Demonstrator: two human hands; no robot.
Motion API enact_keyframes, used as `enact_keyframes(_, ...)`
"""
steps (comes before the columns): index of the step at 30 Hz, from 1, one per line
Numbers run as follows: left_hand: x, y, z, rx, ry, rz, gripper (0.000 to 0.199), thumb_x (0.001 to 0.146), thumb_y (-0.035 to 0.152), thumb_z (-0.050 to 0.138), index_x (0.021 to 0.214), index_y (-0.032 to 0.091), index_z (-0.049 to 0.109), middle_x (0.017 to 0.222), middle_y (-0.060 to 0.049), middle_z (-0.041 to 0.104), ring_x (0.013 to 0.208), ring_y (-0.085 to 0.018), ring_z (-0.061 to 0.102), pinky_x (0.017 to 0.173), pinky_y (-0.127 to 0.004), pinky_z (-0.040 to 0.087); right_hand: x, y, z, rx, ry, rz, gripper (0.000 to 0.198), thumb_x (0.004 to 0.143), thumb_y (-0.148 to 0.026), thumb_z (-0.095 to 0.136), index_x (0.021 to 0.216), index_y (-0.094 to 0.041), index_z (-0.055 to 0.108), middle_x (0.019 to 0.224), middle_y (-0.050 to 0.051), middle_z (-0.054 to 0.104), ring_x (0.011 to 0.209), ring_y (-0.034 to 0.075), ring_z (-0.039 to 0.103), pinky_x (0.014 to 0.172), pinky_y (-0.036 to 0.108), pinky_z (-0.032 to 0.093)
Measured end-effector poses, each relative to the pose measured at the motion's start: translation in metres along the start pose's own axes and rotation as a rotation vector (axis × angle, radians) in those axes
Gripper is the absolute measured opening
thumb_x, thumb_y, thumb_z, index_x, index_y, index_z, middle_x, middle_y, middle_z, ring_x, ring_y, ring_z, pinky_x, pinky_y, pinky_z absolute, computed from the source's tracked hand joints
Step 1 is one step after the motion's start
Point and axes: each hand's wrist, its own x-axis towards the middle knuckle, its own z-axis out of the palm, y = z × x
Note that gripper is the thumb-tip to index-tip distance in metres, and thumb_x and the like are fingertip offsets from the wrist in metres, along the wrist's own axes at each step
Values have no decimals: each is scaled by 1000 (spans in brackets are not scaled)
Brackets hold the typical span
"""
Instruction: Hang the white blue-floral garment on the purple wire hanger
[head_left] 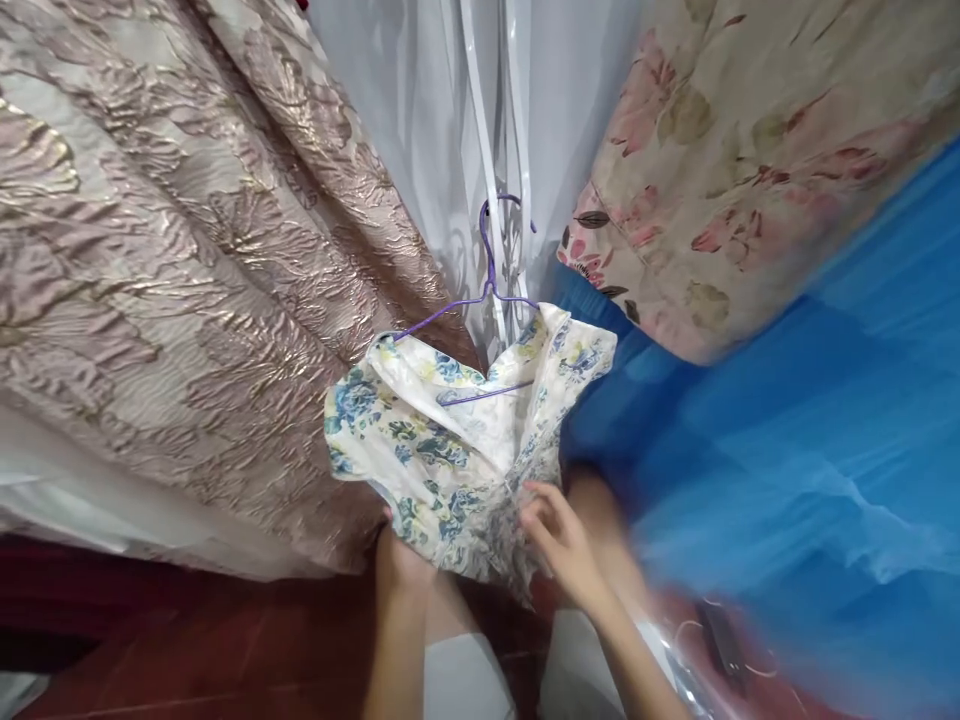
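A white sleeveless-looking top (442,450) with blue and yellow flowers hangs on a purple hanger (491,270). Its V-shaped neckline faces me, and the lower front is gathered and crumpled. At the lower left edge of the top, my left hand (407,560) is closed on the cloth, its fingers mostly hidden beneath. My right hand (559,535) is at the front below the neckline, thumb and forefinger curled together in a pinch at the fabric. The hanger's hook lies over white straps (484,130).
Pink and gold brocade cloth (187,250) hangs on the left, beige floral cloth (750,180) at upper right. Blue sheer fabric (787,450) fills the right side. White fabric (397,90) hangs behind. A dark power strip (720,640) lies on the reddish floor (285,640).
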Motion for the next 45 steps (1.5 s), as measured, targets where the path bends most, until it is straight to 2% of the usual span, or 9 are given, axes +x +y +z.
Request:
enact_keyframes(2, -14, -10, -5, -4, 89, -44, 90, 71, 98, 50, 123, 28, 72, 120, -12, 74, 115, -35, 70, 97, -48, 62, 19, 1, 13, -73, 63, -50, 45, 90, -51, 67, 121, -20, 58, 79, 0, 63, 74, 19, 59, 72, 30, 46)
enact_keyframes(5, -29, -14, -1, 186, 180, -49, 71, 73, 68, 81, 128, 25, 69, 129, -12, 71, 126, -36, 66, 108, -46, 56, 39, 2, 32, -193, 123, -48, 30, 90, -45, 64, 105, -19, 60, 75, 0, 62, 71, 20, 59, 70, 31, 45)
enact_keyframes(13, -30, -26, 2, 153, 223, -75, 72, 87, 52, 74, 148, 22, 52, 155, -13, 52, 148, -32, 46, 121, -41, 43, 38, 10, 55, -204, 40, -48, 12, 90, -33, 54, 92, -21, 57, 67, -2, 58, 65, 19, 55, 63, 28, 39)
enact_keyframes(18, -30, -34, 1, 51, 277, -79, 74, 81, 54, 79, 144, 22, 56, 147, -14, 59, 142, -34, 51, 117, -43, 47, 23, 16, 63, 41, 0, -30, 16, 90, -35, 54, 81, -22, 52, 62, -5, 47, 58, 13, 42, 54, 24, 32)
enact_keyframes(24, -26, -23, -6, 279, 678, 491, 48, 89, 44, 74, 126, 18, 61, 125, -11, 65, 121, -25, 62, 110, -40, 48, 15, 6, 36, 130, -20, 91, 18, 79, -35, 63, 72, -20, 56, 49, -6, 52, 46, 10, 41, 49, 23, 30)
enact_keyframes(26, -30, -27, -2, 395, 599, 573, 34, 91, 40, 71, 116, 17, 63, 114, -8, 65, 110, -23, 65, 101, -38, 52, 10, 4, 27, 122, 3, 103, 16, 76, -32, 66, 71, -20, 57, 48, -5, 56, 44, 10, 44, 49, 23, 32)
enact_keyframes(31, -53, -57, 33, 571, -17, 426, 17, 94, 30, 66, 106, 18, 67, 101, -8, 69, 98, -22, 67, 90, -35, 56, -8, 7, 25, 93, 6, 99, 13, 78, -28, 67, 71, -19, 61, 50, -4, 59, 44, 10, 49, 49, 23, 35)
enact_keyframes(39, -60, -76, 51, 455, 88, 420, 17, 93, 33, 68, 97, 17, 68, 90, -5, 69, 85, -19, 67, 78, -29, 55, -26, 14, 27, 135, -45, 73, 22, 86, -35, 69, 73, -19, 59, 52, -4, 58, 47, 11, 52, 53, 23, 41)
enact_keyframes(45, -47, -53, 35, 439, 228, 425, 13, 89, 26, 74, 85, 16, 66, 79, -1, 64, 75, -14, 64, 70, -22, 53, -3, 59, -29, -117, 175, -68, 31, 97, -46, 59, 87, -20, 71, 88, 6, 74, 85, 21, 69, 81, 32, 54)
